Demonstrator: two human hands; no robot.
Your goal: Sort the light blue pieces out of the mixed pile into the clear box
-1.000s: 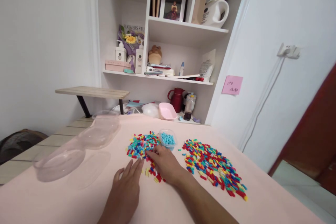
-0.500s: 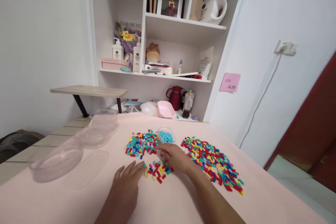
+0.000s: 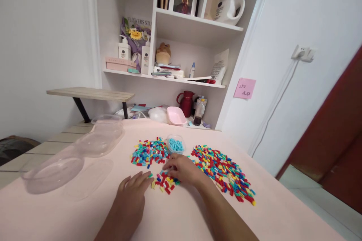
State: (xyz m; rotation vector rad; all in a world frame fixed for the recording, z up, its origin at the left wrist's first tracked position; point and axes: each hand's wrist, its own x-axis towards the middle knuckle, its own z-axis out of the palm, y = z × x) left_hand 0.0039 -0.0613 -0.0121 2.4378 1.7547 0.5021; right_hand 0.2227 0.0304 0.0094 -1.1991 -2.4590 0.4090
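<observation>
My left hand (image 3: 131,192) rests palm down on the pink tabletop, fingers stretched and slightly apart, holding nothing. Its fingertips lie beside a green piece at the left edge of a small heap of mixed colored plastic bricks (image 3: 167,187). Over the far side of that heap bends my right hand (image 3: 183,168), its fingers curled together and pointing down; whatever is between them is hidden. Just beyond it stands a clear tub (image 3: 169,150) holding light blue bricks (image 3: 175,144). A mixed pile of bricks (image 3: 149,152) spreads left of the tub.
A larger brick pile (image 3: 223,169) covers the table's right side. Clear plastic containers (image 3: 58,173) and a flat clear lid (image 3: 89,180) occupy the left. Along the back are a pink basin (image 3: 176,116), a red jug (image 3: 186,103) and a bottle (image 3: 199,111), below shelves.
My right hand has drawn back slightly from the left pile toward the small heap, its fingers more bent down. My left hand stays beside the heap. The view has shifted a little.
</observation>
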